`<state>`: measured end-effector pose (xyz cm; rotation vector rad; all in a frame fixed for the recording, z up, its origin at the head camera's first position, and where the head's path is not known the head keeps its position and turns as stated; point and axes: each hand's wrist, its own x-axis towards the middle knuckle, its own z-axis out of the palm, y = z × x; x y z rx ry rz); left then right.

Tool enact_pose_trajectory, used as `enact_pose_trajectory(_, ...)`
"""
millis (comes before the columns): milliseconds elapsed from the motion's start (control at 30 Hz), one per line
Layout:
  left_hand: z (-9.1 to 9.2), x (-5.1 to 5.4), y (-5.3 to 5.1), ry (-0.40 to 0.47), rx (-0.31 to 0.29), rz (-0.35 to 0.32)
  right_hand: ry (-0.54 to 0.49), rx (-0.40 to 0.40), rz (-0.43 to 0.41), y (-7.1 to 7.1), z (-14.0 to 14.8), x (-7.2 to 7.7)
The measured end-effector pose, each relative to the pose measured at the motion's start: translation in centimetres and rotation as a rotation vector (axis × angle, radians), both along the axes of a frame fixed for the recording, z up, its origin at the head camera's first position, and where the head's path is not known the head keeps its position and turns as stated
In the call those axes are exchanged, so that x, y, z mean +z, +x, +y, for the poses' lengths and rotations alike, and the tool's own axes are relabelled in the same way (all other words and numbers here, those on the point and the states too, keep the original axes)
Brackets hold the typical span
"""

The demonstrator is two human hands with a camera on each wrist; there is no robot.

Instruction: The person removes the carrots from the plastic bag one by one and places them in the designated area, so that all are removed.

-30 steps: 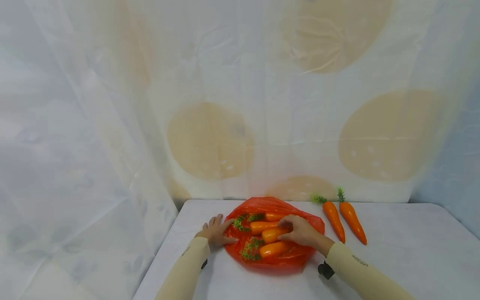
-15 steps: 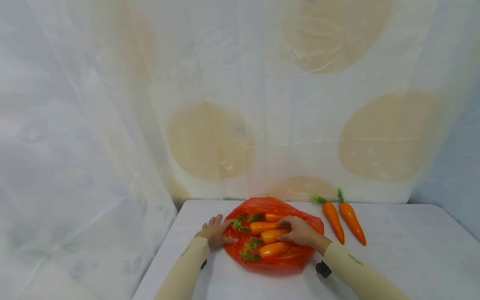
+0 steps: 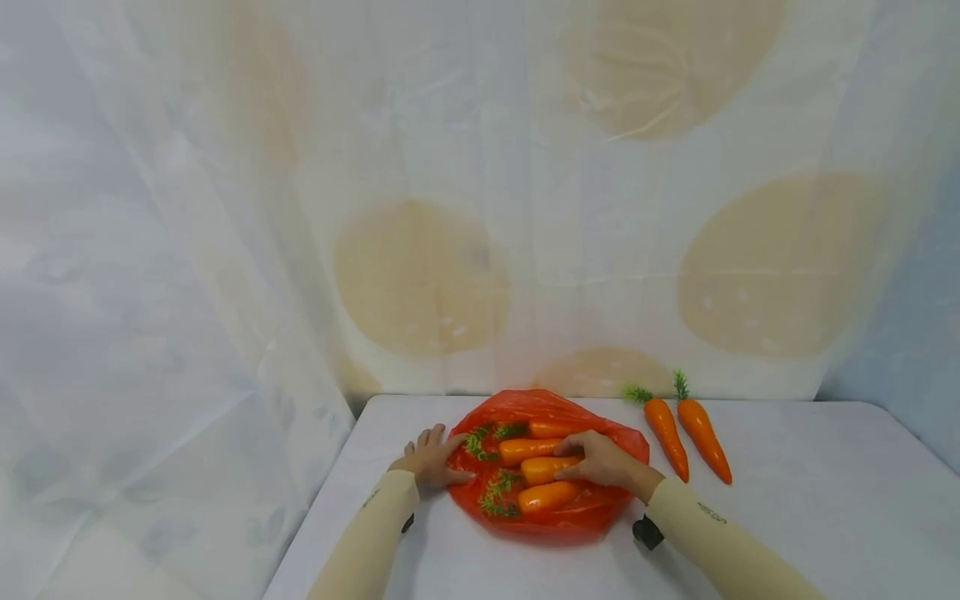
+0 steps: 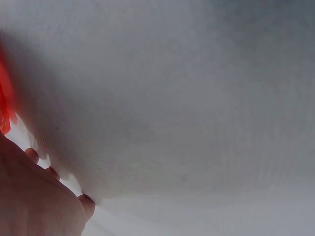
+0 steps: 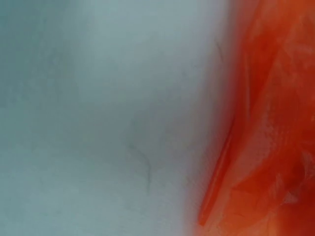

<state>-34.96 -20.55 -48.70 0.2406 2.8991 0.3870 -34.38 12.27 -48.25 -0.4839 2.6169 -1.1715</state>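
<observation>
A red plastic bag (image 3: pixel 517 403) lies spread on the table, with several orange carrots with green leafy tops on it; whether they are inside it or on top I cannot tell. My right hand (image 3: pixel 602 461) reaches in from the right and grips one middle carrot (image 3: pixel 537 471) near its tip, thumb on the near side and fingers on the far side. At the bag's left edge my left hand (image 3: pixel 433 462) rests with spread fingers, the thumb touching the plastic. The left wrist view shows part of this hand (image 4: pixel 39 196); the right wrist view shows only bag (image 5: pixel 280 137) and table.
Two more carrots, one nearer (image 3: pixel 666 437) and one further right (image 3: pixel 703 439), lie side by side to the right of the bag. The white table (image 3: pixel 817 500) ends at a hanging, spotted curtain (image 3: pixel 585 250) behind. More sheeting hangs at the left and right.
</observation>
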Motion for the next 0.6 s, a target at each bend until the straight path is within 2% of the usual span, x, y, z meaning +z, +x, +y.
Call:
enact_pose_trajectory(100, 0.08, 0.13, 0.26, -0.011, -0.003, 0.001, 0.003, 0.007, -0.027, 0.04, 0.07, -0.07)
enact_pose_trajectory(267, 0.11, -0.22, 0.17, -0.021, -0.012, 0.003, 0.019, 0.027, -0.047, 0.10, 0.15, -0.25)
enact_pose_trajectory(600, 0.11, -0.27, -0.10, -0.026, -0.009, -0.006, 0.044, 0.043, -0.023, 0.11, 0.04, -0.49)
